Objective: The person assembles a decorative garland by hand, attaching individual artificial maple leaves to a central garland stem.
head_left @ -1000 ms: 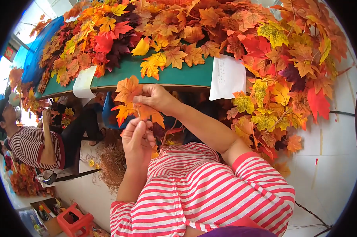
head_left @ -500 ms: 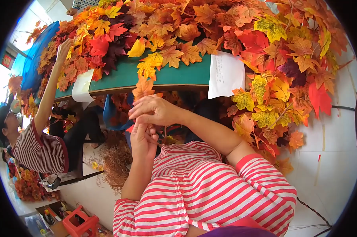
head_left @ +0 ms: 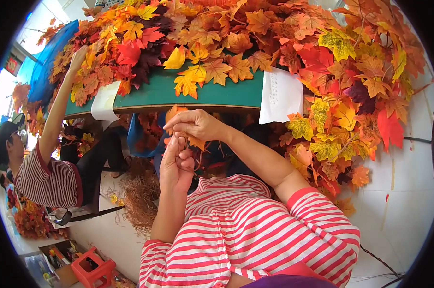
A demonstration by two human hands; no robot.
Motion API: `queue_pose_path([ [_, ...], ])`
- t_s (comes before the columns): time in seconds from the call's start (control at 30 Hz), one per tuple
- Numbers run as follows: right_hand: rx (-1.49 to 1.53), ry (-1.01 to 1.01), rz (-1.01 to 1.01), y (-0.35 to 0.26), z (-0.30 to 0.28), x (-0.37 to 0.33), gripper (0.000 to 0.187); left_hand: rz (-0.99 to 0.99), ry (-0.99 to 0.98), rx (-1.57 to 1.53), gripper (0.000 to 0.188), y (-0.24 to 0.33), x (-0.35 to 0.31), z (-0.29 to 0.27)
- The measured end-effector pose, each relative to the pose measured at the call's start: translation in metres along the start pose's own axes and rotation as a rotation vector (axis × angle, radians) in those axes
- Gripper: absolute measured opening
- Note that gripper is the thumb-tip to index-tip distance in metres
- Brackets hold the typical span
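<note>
Both hands meet just below the edge of the green bench (head_left: pixel 212 93) piled with artificial autumn leaves. The right hand (head_left: pixel 195 126) comes in from above, fingers pinched shut on a small orange fabric maple leaf (head_left: pixel 174 113); the left hand (head_left: pixel 176 163) rises from below, fingers curled closed around its stem end. The leaf sits between them, long axis roughly upright, blade pointing toward the bench, stem hidden in the hands.

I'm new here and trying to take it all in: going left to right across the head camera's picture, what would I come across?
Co-worker in a striped shirt → red plastic stool → left hand → right hand, pinching an orange leaf → white paper sheet on the green table edge → hanging yellow leaves → red leaf.
</note>
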State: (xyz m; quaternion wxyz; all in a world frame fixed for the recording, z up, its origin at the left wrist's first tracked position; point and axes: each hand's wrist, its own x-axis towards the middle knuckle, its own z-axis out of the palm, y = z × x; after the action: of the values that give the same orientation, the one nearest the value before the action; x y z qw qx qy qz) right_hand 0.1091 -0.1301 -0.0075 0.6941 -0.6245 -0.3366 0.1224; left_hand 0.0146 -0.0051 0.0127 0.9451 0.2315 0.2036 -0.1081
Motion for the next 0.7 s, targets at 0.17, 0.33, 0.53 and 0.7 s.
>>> queue_pose_path([
  [0.17, -0.519, 0.107, -0.292, -0.010, -0.009, -0.004, 0.022, 0.004, 0.008, -0.078, 0.017, 0.006, 0.000, -0.003],
  [0.33, -0.627, 0.387, -0.174, -0.021, -0.046, 0.006, 0.014, 0.026, -0.008, -0.093, 0.016, 0.010, -0.002, -0.010],
  [0.53, -0.678, 0.620, -0.043, -0.020, -0.080, 0.068, 0.013, 0.014, 0.043, -0.066, 0.016, 0.018, -0.008, -0.008],
  [0.7, -0.795, 0.465, -0.033, -0.010, -0.091, 0.127, 0.014, 0.042, 0.051, -0.087, 0.017, 0.028, -0.012, -0.007],
])
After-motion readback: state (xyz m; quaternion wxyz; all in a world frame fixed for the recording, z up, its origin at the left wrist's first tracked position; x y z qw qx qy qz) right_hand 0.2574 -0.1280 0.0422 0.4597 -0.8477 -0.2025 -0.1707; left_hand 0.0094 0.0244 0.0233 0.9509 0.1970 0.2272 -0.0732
